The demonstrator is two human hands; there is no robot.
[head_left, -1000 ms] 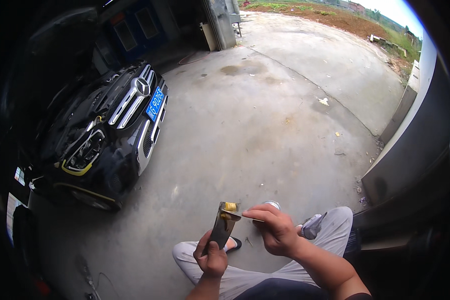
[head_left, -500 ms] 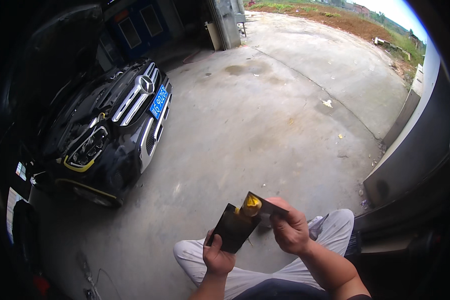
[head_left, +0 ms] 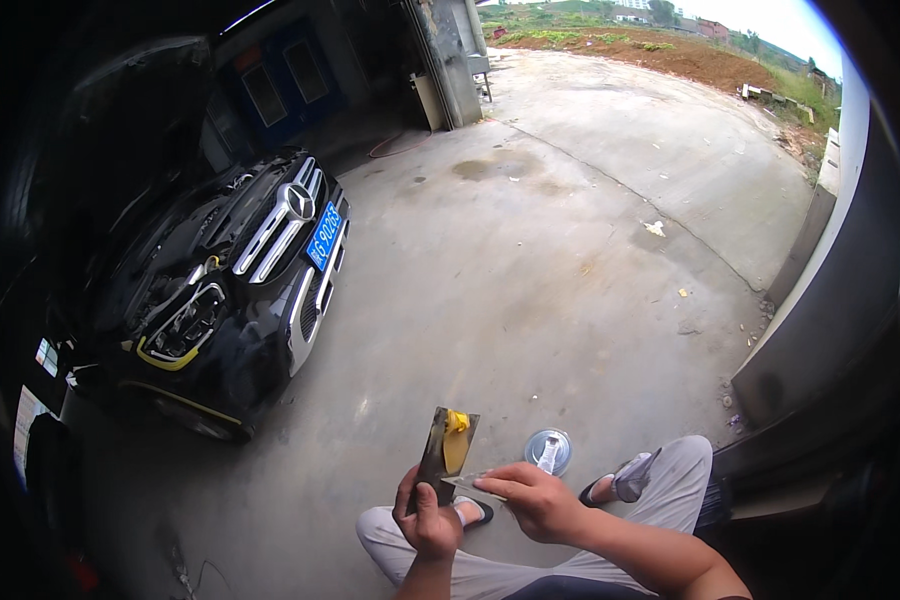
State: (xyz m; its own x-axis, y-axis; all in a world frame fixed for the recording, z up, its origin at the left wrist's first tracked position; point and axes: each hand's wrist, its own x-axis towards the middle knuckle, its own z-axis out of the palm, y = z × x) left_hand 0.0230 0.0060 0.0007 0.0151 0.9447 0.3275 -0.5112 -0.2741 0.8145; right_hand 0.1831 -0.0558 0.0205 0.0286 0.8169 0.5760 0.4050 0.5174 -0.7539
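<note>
My left hand [head_left: 430, 525] is closed round the lower end of a dark flat rectangular plate [head_left: 433, 445], its thumb pressed on the near face. A smear of thick yellow paste [head_left: 455, 440] lies on the upper part of that plate. Gripped in my right hand [head_left: 545, 505] is a thin flat spreader [head_left: 467, 486], forefinger stretched along it. The spreader's far edge meets or overlaps the plate just above my left thumb; whether they touch I cannot tell. Beyond my right hand, a round silvery tin [head_left: 562, 447] stands on the floor with a pale, shiny strip-like thing on top.
My legs in pale trousers [head_left: 670, 485] are bent on both sides of the hands. A black car [head_left: 270, 310], bonnet up and headlamp area edged with yellow tape, stands at left on the concrete floor [head_left: 500, 300]. A dark panel [head_left: 810, 320] rises at right.
My right hand has come down from the plate's top with the spreader. The plate has turned, and the yellow paste formerly heaped on the spreader now lies on it. The tin has come into sight.
</note>
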